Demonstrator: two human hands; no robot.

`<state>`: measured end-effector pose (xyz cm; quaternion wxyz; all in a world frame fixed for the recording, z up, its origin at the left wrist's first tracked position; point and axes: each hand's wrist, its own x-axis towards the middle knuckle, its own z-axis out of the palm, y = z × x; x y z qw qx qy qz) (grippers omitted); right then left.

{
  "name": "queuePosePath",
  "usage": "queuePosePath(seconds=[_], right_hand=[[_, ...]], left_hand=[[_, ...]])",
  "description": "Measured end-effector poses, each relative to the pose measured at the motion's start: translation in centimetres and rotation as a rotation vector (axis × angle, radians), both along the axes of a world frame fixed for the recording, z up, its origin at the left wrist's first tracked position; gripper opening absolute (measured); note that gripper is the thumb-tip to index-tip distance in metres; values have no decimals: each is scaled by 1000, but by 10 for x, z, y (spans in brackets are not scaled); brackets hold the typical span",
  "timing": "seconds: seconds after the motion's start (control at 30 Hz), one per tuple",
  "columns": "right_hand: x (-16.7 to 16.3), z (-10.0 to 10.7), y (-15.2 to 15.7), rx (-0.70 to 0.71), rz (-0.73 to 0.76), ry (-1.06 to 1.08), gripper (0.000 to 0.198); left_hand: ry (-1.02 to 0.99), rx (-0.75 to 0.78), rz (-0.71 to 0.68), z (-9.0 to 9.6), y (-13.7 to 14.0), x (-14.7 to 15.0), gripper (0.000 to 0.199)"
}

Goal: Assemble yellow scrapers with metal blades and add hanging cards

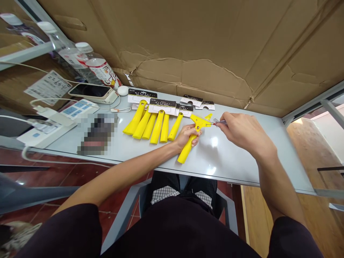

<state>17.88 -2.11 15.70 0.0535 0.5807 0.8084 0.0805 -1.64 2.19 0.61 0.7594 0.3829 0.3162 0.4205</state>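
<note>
My left hand (pixel 188 138) is wrapped round the neck of a yellow plastic scraper (pixel 185 152), its wide head tilted up and to the right. At the right end of that head, my right hand (pixel 239 130) pinches a small, thin silver metal piece (pixel 220 122), which touches or nearly touches the head. Its exact kind is too small to tell. Left of my hands, several more yellow scraper handles (pixel 157 130) lie in a row. Black-and-white header cards (pixel 162 106) rest across their upper ends.
Two loose cards (pixel 191 100) lie behind the scraper. At left are a white power strip (pixel 45 132) with cables, a phone (pixel 90 90), a blurred dark object (pixel 99 132) and plastic bottles (pixel 99 68). Large cardboard (pixel 201 43) stands along the table's (pixel 236 161) back edge.
</note>
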Motion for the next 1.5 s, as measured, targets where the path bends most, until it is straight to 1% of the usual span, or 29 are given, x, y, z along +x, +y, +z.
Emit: queuePosePath(seconds=[0.13,0.17,0.2,0.3,0.37,0.5,0.67,0.8,0.87,1.0,1.13,1.23,1.5], right_hand=[[-2,-1,-2,-4,-38,-64,47],[-2,-1,-3,-3,-40,-65,47],[-1,-1,-3,-2,-36,-56,44],[1,-1,-6,-4,-12,-2,28],[2,-1,-6,-15,4,38,25],[5,-1,-5,-10,41,78,25],[6,-4,-2,36,16,1,35],[6,-6,-2,42,-9,-12,39],[6,-6,-3,29,-18,5,38],[6,-3,-5,-7,-18,60,27],[8,-4,-6,1,4,75,25],[9,-6,-5,18,14,65,26],[7,-5,-3,17,-20,-32,35]], left_hand=[[25,-17,-14,3,0,0,21],[24,-18,-13,3,0,1,21],[17,-18,-8,3,1,1,21],[-13,-22,4,0,2,1,22],[-29,-23,4,-4,3,1,21],[-42,-6,7,-9,4,1,19],[-24,-13,17,-9,4,1,24],[-28,-4,10,-10,3,0,23],[-36,0,11,-10,3,0,23],[-39,3,5,-10,4,0,22],[-27,-14,21,-8,4,1,24],[-29,-18,24,-7,3,1,25],[-33,-6,33,-8,3,2,23]])
